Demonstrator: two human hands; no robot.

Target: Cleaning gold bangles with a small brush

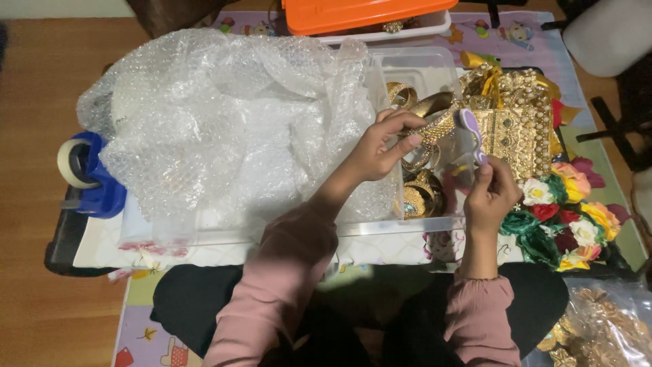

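Observation:
My left hand [382, 146] pinches a gold beaded jewellery strap [438, 128] above a clear plastic box [414, 68]. My right hand [490, 192] holds a small lilac-and-white comb-like piece [471, 129] upright beside that strap. Gold bangles [421, 194] lie in the box just under both hands. Both wrists wear pink sleeves.
A big heap of bubble wrap [224, 115] covers the box's left part. A blue tape dispenser [92, 173] sits at far left. A gold embroidered piece [519, 126] and fabric flowers [567, 217] lie right. An orange-lidded tub [360, 13] stands behind; a bag of gold ornaments [604, 329] at bottom right.

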